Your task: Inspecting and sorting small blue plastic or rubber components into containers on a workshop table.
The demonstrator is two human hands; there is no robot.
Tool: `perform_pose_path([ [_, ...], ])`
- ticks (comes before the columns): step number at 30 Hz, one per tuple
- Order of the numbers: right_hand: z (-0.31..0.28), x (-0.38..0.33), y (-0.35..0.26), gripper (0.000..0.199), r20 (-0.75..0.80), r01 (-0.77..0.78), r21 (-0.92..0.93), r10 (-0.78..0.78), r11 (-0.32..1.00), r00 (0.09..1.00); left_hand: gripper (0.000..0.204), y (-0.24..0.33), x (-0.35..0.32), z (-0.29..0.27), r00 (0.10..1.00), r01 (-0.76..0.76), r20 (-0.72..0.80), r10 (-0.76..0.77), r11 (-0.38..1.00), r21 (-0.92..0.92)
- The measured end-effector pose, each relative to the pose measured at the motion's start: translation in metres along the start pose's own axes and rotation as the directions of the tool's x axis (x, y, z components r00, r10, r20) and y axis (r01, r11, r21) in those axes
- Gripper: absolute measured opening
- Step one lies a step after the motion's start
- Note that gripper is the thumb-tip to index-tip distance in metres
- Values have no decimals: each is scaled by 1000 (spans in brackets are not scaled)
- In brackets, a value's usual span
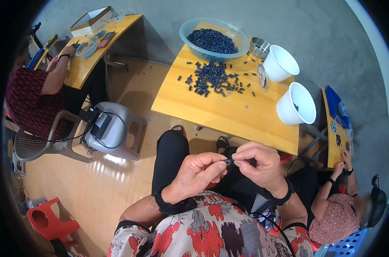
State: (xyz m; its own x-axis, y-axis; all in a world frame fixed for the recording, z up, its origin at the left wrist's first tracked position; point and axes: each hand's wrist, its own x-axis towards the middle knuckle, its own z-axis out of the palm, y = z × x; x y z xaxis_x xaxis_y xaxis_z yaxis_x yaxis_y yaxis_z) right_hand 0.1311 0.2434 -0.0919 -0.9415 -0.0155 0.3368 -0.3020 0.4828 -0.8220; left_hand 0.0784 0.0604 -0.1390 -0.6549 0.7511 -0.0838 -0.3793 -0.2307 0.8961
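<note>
While the left hand (pixel 198 172) pinched one end of a small dark piece (pixel 228 161) between thumb and forefinger, the right hand (pixel 260 162) gripped the other with its fingertips, so neither was nearer. The piece lay directly between the hands, short of the yellow table (pixel 246 124), its long axis running side to side, rising slightly rightward. It looked slim and blue-black; finer detail was too small to tell.
</note>
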Motion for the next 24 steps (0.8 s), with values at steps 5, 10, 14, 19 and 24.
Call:
perform_pose_path([
  [5, 3, -1, 3, 17, 29, 51, -32, -50, 998, 998, 16, -1, -1, 0, 1000, -7, -2, 7, 1000, 13],
  [10, 13, -5, 8, 16, -3, 55, -24, -55, 998, 998, 17, -6, -3, 3, 999, -20, -26, 21, 999, 25],
  [14, 18, -7, 9, 17, -14, 43, -2, -43, 999, 999, 18, -10, -2, 6, 997, -38, -61, 40, 999, 29],
  [19, 16, -6, 11, 19, -32, 82, -47, -84, 996, 996, 17, -10, 4, 7, 994, -83, -74, 83, 997, 9],
  [24, 29, -15, 14, 23, -226, -136, 282, 203, 950, 953, 19, -4, 5, 3, 999, -37, -34, 35, 998, -56],
])
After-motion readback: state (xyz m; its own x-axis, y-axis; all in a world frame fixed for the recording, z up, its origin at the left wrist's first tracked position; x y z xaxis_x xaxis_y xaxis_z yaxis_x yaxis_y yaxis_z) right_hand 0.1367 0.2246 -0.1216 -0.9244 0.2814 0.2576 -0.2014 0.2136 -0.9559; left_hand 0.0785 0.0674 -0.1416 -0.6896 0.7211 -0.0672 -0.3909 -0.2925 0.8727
